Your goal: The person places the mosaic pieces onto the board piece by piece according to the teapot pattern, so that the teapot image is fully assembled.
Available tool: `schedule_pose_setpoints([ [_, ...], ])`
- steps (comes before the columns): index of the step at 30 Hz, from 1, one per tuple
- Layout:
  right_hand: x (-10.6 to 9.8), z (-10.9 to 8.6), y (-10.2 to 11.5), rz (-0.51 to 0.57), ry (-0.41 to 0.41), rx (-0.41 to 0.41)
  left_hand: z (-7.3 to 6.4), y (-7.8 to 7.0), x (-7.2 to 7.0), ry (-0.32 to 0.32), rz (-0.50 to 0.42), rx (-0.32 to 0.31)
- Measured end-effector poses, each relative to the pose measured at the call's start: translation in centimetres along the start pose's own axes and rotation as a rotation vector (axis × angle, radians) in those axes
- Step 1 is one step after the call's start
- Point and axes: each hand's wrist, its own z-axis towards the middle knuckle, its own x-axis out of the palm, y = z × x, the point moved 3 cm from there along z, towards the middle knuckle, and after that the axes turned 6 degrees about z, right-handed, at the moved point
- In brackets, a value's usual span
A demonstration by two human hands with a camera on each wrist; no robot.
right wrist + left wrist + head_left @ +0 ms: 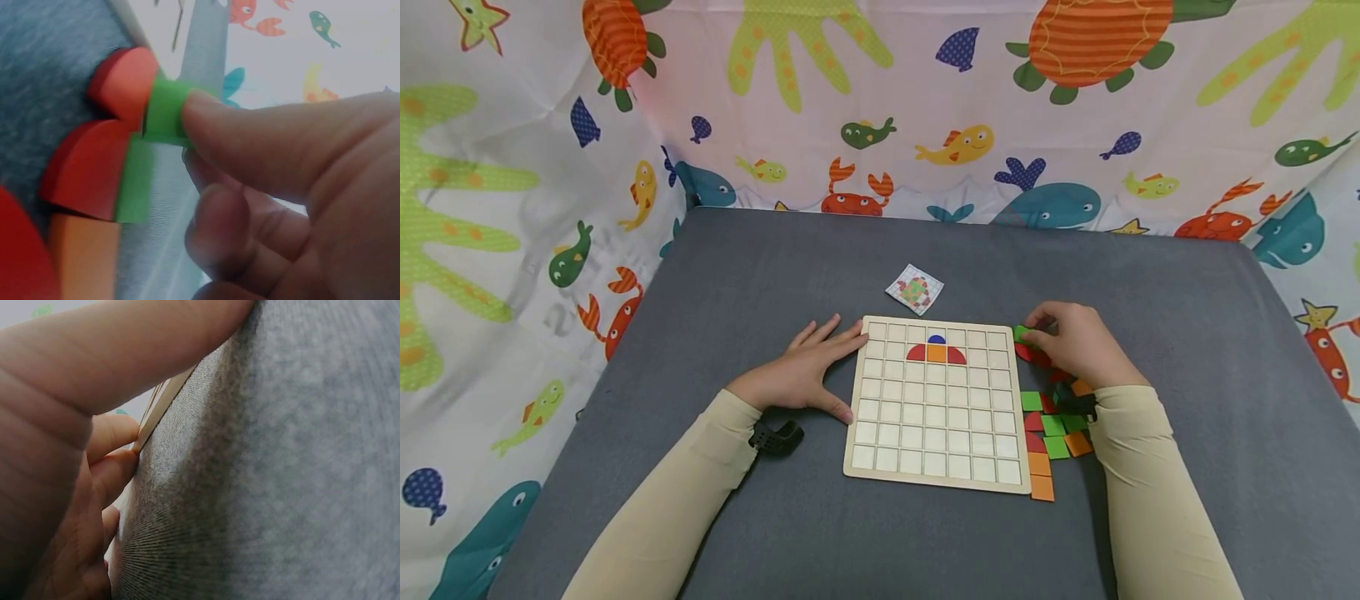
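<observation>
A pale wooden grid board (925,408) lies flat in the middle of the grey table. Near its far edge sit an orange square (936,354), a red rounded piece (917,353) on either side, and a blue rounded piece (937,339) just beyond. My left hand (805,371) spreads along the board's left edge, fingertips and thumb touching it. Off the far right corner, my right hand (1078,342) pinches a green square tile (167,109) between thumb and fingers. Red quarter-round pieces (128,81) lie right beside that tile; some pieces are hidden under the right hand and wrist.
Green, red and orange tiles (1055,447) lie loosely along the board's right side, partly under the right forearm. Beyond the board lies a small card (914,290) printed with a coloured grid pattern. A sea-animal cloth (910,83) hangs behind the table.
</observation>
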Motion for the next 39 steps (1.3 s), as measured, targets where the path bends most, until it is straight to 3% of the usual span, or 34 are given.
schedule_pose_setpoints([
  [15, 0.2, -1.0, 2.9, 0.008, 0.049, -0.024, 0.0, 0.1, 0.1, -0.009, 0.007, 0.005],
  [39, 3.8, -1.6, 6.5, 0.071, 0.206, -0.179, 0.0, 0.2, 0.1, 0.005, 0.012, 0.004],
])
